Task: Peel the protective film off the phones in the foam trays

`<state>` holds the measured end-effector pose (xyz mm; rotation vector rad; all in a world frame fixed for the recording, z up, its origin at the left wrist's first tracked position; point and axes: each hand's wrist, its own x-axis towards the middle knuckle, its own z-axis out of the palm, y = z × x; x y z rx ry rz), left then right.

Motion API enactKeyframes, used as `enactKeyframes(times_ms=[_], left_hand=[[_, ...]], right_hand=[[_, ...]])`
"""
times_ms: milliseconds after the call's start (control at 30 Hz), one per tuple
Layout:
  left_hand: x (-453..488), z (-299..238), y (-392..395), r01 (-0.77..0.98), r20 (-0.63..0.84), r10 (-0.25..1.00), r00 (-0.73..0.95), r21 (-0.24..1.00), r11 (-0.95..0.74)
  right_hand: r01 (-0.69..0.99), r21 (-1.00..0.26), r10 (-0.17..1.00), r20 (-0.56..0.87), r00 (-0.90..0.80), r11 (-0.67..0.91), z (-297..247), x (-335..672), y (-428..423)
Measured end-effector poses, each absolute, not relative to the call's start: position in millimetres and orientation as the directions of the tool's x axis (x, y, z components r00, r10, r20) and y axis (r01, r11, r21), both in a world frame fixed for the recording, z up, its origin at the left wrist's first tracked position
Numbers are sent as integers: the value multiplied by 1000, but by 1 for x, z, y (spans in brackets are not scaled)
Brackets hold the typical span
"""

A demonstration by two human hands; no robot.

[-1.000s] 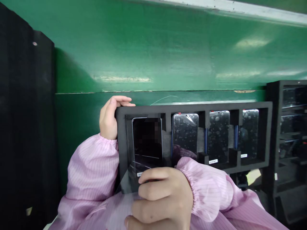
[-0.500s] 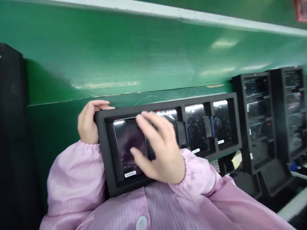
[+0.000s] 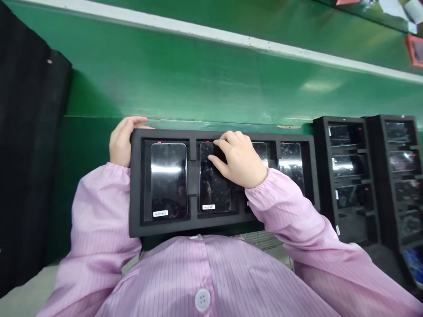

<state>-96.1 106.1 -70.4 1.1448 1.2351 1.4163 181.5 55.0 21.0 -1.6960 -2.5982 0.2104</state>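
Observation:
A long black foam tray (image 3: 193, 178) lies in front of me with several smartphones in its compartments. My left hand (image 3: 121, 141) is closed around the tray's upper left corner, some fingertips hidden behind the edge. The leftmost phone (image 3: 169, 187) lies screen up, with a white label at its lower end and a red tab at its top. Over the second phone (image 3: 214, 189) is my right hand (image 3: 240, 160), thumb and fingers apart at its upper part; whether they touch the glass I cannot tell. The right wrist partly covers the third phone (image 3: 261, 152). The rightmost phone (image 3: 291, 163) shows beyond it.
Two more black trays (image 3: 322, 154) with phones stand at the right. A tall black foam block (image 3: 29, 145) fills the left side. Behind the tray runs a green surface (image 3: 198, 79) with a pale strip (image 3: 185, 26). A red-edged object (image 3: 414, 50) sits far right.
The tray appears straighter in view. My right hand has shifted from between the first two phones to the second phone's top, fingers more bent. My left hand keeps its hold on the corner.

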Motion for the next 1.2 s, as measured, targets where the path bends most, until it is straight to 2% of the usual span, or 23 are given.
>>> enactKeyframes(times_ms=[300, 533, 700, 933, 1067, 1200], left_hand=[[-98, -74, 108, -77, 68, 982, -175, 994, -82], [-99, -73, 107, -76, 51, 988, -149, 995, -63], [-99, -71, 106, -74, 50, 988, -145, 995, -61], [-96, -68, 105, -93, 55, 989, -135, 993, -68], [-96, -68, 105, -78, 69, 990, -127, 994, -79], [-95, -67, 104, -74, 84, 989, -119, 993, -93]], right_hand=[[886, -132, 896, 80, -437, 444, 5, 184, 63], [855, -235, 885, 178, -430, 462, -9, 190, 64], [814, -354, 886, 243, -395, 460, -7, 189, 68], [647, -557, 837, 186, -514, 521, 9, 205, 76], [592, -666, 855, 135, -501, 453, 22, 219, 77], [599, -701, 874, 73, -481, 388, 28, 224, 77]])
